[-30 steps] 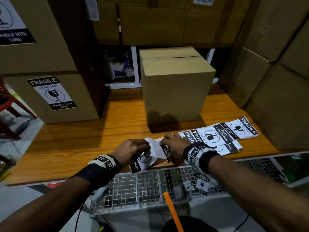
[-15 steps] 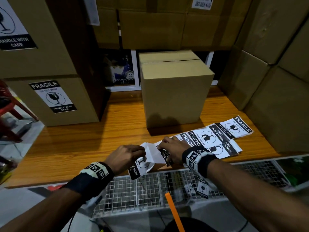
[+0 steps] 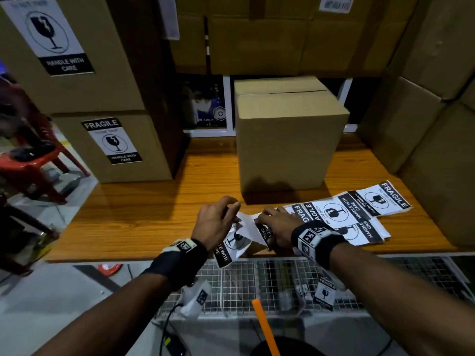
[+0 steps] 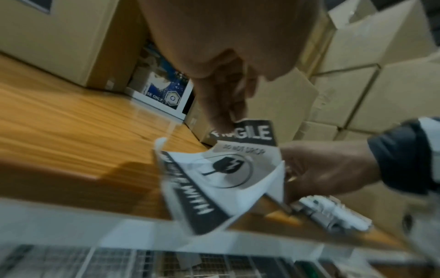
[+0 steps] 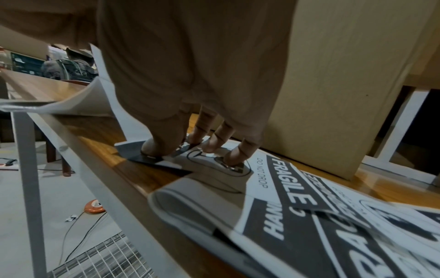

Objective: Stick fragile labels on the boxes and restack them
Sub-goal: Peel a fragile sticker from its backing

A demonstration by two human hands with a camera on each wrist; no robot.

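A plain brown box [image 3: 290,142] stands on the wooden table [image 3: 144,214], with no label on the side facing me. In front of it lies a strip of black-and-white fragile labels [image 3: 352,211]. My left hand [image 3: 231,204] pinches the top edge of one fragile label [image 3: 235,244], which curls up off the sheet; the left wrist view shows the label [image 4: 226,169] held by the left hand [image 4: 228,120]. My right hand [image 3: 262,222] holds the sheet down: in the right wrist view, thumb and forefinger [image 5: 181,148] pinch its corner and the other fingertips [image 5: 238,155] press on it.
Two stacked boxes with fragile labels [image 3: 113,147] stand at the left. More cardboard boxes [image 3: 424,124] wall in the right and back. A wire mesh rack [image 3: 257,283] runs below the table's front edge. A red plastic chair [image 3: 33,165] stands at far left.
My left hand has risen and pulled the label further off the sheet. The right hand stays on the sheet.
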